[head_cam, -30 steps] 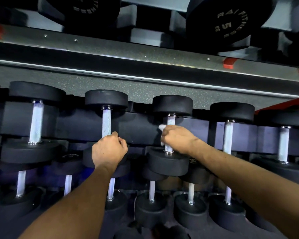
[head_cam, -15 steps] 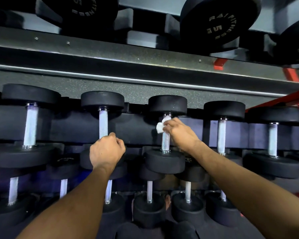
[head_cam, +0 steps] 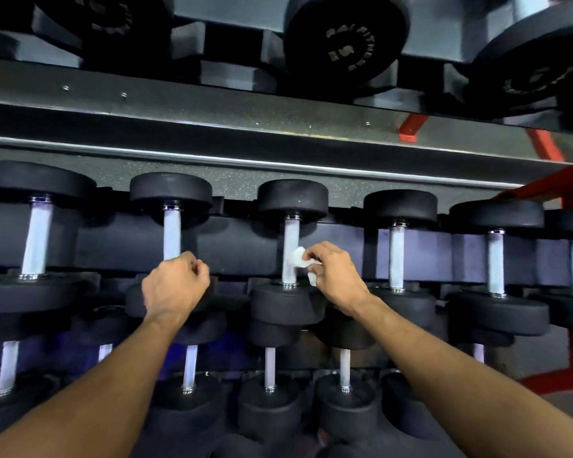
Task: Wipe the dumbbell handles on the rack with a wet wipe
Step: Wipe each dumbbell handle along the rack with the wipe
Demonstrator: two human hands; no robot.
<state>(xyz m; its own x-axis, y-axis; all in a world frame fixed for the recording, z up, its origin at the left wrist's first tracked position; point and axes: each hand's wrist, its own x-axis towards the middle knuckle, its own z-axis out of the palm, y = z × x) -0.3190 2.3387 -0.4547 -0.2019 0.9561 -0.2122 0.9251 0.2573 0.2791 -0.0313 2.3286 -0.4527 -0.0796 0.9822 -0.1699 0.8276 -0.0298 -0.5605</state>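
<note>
On the middle tier of the rack [head_cam: 278, 127], your right hand [head_cam: 336, 277] pinches the white wet wipe [head_cam: 299, 259] against the right side of the third dumbbell handle [head_cam: 290, 249] from the left, about halfway down the bar; half a second ago the wipe sat near the top of that handle, just under the upper head, so it has slid down. A second ago it was low on the bar, so the stroke has gone up and come back. Part of the wipe pokes out below your fingers, clear of the handle. Your left hand [head_cam: 174, 285] is clenched in a fist at the lower end of the second handle [head_cam: 172, 234], as before; whether the fingers actually wrap the bar is hidden behind the knuckles. Below the wipe, a short bare stretch of handle is left above the lower head [head_cam: 286, 305]. The next handle to the right [head_cam: 396, 259] stands near your right wrist, with a gap between them. Further right, two more handles stand untouched. The shelf rail overhead sits well above both hands, and a lower tier of smaller dumbbells lies beneath your forearms.
</note>
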